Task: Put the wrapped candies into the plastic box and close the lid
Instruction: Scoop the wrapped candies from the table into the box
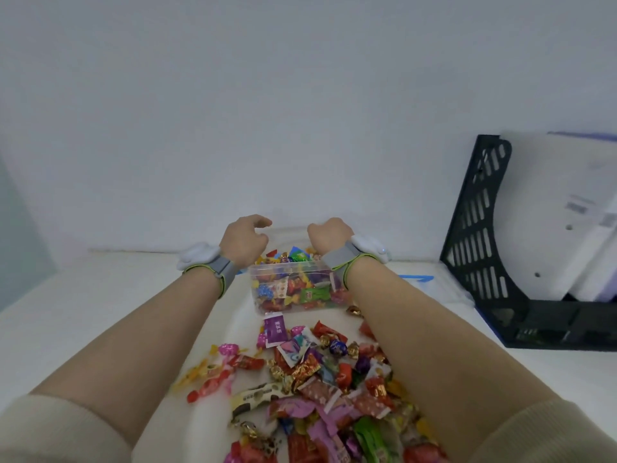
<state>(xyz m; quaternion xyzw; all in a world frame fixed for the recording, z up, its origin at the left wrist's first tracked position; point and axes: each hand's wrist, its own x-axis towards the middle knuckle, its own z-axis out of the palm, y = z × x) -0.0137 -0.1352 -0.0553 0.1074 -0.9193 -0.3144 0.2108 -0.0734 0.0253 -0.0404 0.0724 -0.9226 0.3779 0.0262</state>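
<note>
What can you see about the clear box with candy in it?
The box is clear plastic and rectangular with rounded corners. It stands upright on the white table. Its top is open, and it is packed with wrapped candies heaped above the rim. The left hand and right hand curl over its far side, with a wrist at either end. Whether they grip a lid there is unclear. More candies lie loose just in front of it.

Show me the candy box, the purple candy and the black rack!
plastic box (287,267): head view, on its front rim.
purple candy (275,330): head view, middle of its wrapper.
black rack (547,315): head view, on its solid base.
</note>
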